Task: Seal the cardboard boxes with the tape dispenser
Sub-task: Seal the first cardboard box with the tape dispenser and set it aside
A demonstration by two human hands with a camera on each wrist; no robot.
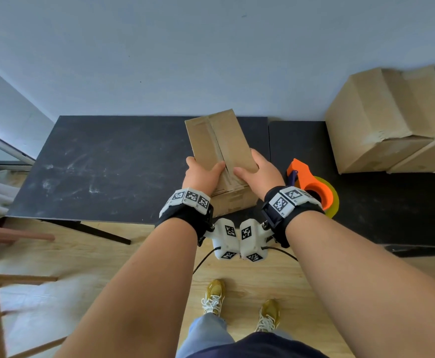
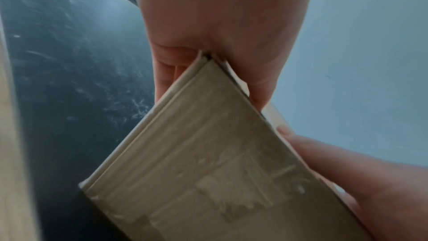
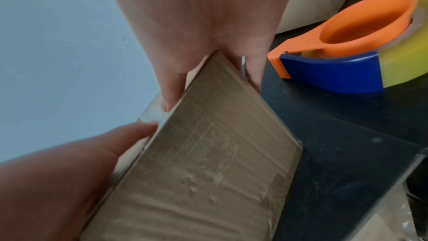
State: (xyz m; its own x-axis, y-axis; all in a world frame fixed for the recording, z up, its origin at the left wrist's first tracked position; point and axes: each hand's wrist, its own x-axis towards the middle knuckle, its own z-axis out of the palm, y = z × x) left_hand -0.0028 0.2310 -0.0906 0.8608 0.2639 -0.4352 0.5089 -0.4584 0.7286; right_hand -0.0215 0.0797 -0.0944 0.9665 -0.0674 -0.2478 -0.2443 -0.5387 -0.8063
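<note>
A small cardboard box (image 1: 219,140) is over the black table (image 1: 107,164), tilted with its near end toward me. My left hand (image 1: 202,175) grips its near left corner and my right hand (image 1: 260,174) grips its near right corner. Both thumbs lie on the top flaps, one on each side of the centre seam. The wrist views show the box's end face (image 2: 208,171) (image 3: 203,171) wedged between thumb and fingers of the left hand (image 2: 220,25) and the right hand (image 3: 197,16). An orange and blue tape dispenser (image 1: 312,187) (image 3: 347,58) with a yellowish roll lies on the table just right of my right wrist.
Larger cardboard boxes (image 1: 381,120) are stacked at the table's back right against the wall. The table's left half is bare and scuffed. Wooden furniture (image 1: 17,237) stands at the left over the wood floor, and my feet are below the table's front edge.
</note>
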